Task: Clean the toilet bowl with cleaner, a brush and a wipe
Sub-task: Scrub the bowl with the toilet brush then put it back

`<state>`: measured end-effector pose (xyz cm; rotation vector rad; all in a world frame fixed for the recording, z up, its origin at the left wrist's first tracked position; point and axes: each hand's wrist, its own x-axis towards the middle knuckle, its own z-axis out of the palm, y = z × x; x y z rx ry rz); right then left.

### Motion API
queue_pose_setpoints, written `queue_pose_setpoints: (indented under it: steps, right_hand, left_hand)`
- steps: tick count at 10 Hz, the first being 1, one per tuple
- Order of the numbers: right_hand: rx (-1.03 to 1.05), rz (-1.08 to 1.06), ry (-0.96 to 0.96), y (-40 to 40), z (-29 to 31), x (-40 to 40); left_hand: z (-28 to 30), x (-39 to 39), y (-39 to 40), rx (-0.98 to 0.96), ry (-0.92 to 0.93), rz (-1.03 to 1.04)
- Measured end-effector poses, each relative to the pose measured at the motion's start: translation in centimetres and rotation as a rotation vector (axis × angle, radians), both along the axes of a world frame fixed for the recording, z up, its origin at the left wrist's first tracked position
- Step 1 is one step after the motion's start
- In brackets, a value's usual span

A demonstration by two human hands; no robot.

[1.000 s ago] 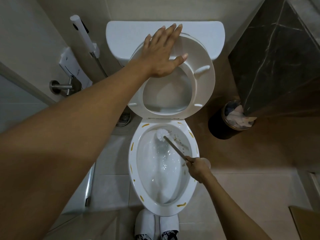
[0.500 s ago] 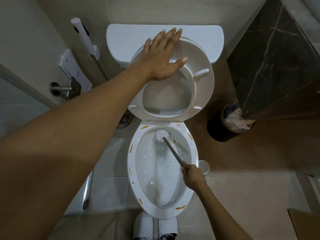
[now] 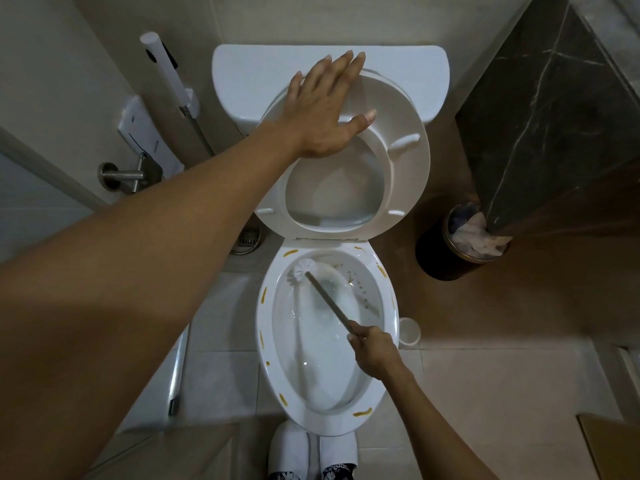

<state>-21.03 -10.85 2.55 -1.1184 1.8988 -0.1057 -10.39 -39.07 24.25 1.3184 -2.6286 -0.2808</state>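
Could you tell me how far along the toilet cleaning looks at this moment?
Done: the seat is raised, with the left hand flat on it. In hand: the right hand grips the brush, its head on the bowl's inner wall near the back. Left: yellow-brown smears dot the rim, and no wipe is visible.

left hand flat on raised seat | right hand grips brush
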Motion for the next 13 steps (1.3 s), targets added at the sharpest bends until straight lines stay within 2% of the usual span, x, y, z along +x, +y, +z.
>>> queue_pose_setpoints:
  steps: [2,4,6,8,10,11,13]
  right_hand:
    - [0.030,-0.096,0.092,0.6,-0.2,-2.0]
    - [0.029,-0.022,0.011,-0.1,-0.1,0.0]
    - [0.046,-0.114,0.068,0.3,-0.1,-2.0]
    - [0.064,-0.089,-0.039,0.1,-0.4,0.4]
    - [0.064,-0.180,0.033,1.7,-0.9,-2.0]
    - [0.067,-0.163,-0.024,1.0,-1.1,-1.1]
    - [0.039,-0.275,-0.060,0.5,-0.9,-1.2]
  left_hand:
    - [0.0,0.0,0.0,-0.004,-0.002,0.002]
    - [0.0,0.0,0.0,0.004,0.012,0.007]
    - [0.0,-0.1,0.0,0.004,0.010,0.011]
    - [0.0,-0.1,0.1,0.005,0.005,0.008]
    - [0.0,-0.1,0.1,0.003,0.007,0.010]
    - [0.0,-0.1,0.1,0.002,0.008,0.011]
    - [0.0,-0.1,0.0,0.005,0.007,0.009]
